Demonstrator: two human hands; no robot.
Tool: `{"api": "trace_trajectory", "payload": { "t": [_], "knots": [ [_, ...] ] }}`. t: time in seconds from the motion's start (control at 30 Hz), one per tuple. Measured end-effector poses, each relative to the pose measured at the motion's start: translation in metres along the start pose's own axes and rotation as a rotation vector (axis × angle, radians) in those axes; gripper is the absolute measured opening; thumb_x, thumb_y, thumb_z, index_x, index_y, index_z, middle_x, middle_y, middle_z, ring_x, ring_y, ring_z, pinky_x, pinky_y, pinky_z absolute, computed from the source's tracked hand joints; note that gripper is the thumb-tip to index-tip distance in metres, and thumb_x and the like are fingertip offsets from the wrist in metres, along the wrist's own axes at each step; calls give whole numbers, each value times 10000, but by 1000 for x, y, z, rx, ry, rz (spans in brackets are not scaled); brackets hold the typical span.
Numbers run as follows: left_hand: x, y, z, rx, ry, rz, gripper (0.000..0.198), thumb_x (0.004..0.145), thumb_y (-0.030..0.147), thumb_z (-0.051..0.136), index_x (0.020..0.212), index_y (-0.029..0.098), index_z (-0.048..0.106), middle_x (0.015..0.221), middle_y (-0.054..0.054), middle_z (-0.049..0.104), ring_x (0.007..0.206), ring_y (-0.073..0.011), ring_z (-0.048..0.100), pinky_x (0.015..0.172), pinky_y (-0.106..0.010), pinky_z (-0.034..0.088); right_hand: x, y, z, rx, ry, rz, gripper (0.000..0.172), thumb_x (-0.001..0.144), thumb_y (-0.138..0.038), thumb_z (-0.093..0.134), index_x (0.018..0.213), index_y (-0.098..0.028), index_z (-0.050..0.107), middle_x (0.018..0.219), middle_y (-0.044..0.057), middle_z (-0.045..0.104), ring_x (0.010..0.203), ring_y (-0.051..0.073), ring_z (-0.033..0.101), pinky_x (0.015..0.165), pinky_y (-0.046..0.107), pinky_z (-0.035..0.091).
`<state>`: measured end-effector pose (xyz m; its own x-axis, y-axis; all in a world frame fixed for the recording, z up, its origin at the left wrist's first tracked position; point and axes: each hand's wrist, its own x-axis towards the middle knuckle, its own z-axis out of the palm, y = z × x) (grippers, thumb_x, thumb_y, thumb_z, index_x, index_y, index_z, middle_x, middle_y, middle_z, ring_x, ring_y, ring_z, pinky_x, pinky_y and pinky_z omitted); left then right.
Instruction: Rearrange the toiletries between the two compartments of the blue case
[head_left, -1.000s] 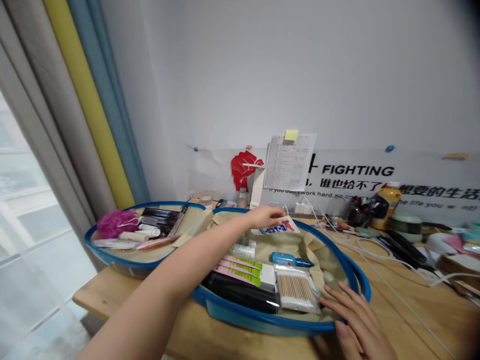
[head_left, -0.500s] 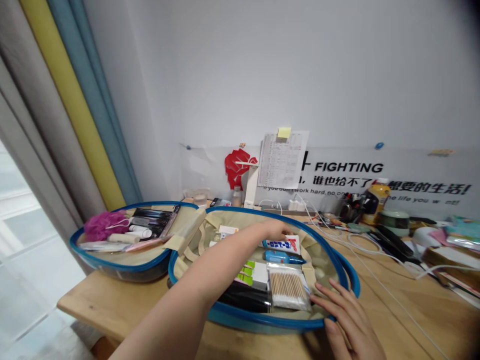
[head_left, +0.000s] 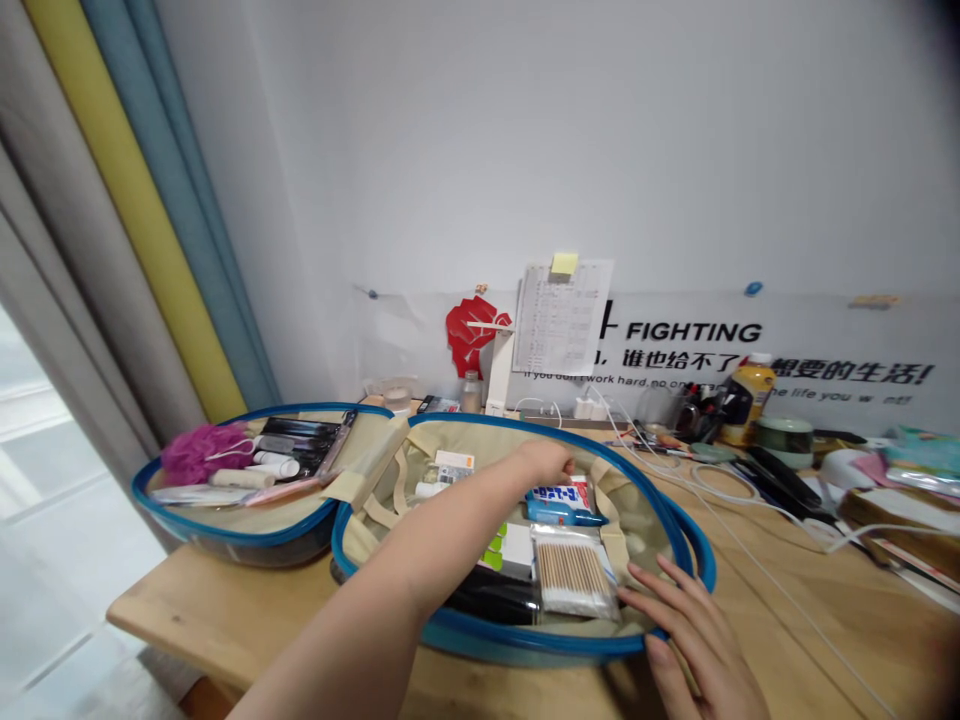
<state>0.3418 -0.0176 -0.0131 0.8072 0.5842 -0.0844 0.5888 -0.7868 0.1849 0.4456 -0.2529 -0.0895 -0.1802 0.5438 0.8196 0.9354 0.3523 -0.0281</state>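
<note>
The printed paper packet [head_left: 556, 492] now overlapped the blue plastic tube [head_left: 562, 511] instead of lying just above it. The left hand's [head_left: 541, 463] fingers [head_left: 559, 462], pressed together, curled at the packet's top edge; any pinch was hidden. The right hand [head_left: 694, 640] lay spread on the blue rim of the cloth-lined bag [head_left: 525, 645], beside the plastic-wrapped cotton swabs [head_left: 574, 575].

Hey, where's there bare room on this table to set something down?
The wooden table is bare in front of the toiletry bag's left half, and right of its right half, by the right hand, where a white cable crosses. The far right, with the yellow bottle, is crowded.
</note>
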Motion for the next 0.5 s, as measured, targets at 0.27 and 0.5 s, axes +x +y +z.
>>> {"api": "trace_trajectory", "payload": {
  "t": [0.27,0.5],
  "knots": [
    [-15,1,-18,-6,85,-29,264,824,282,588,1072,235,667,1099,-54,687,1029,-228,615,857,-298,476,1,0,0,8,-4,-8,270,895,-318,435,1073,-243,623,1153,46,657,1191,247,539,940,432,482],
    [-93,-54,-56,-71,253,34,306,826,208,437,968,263,703,1093,21,676,999,-153,609,918,-236,433,2,9,4,-14,47,-83,271,879,-321,431,1040,-247,636,1087,42,677,1134,248,567,861,393,492]
  ]
}}
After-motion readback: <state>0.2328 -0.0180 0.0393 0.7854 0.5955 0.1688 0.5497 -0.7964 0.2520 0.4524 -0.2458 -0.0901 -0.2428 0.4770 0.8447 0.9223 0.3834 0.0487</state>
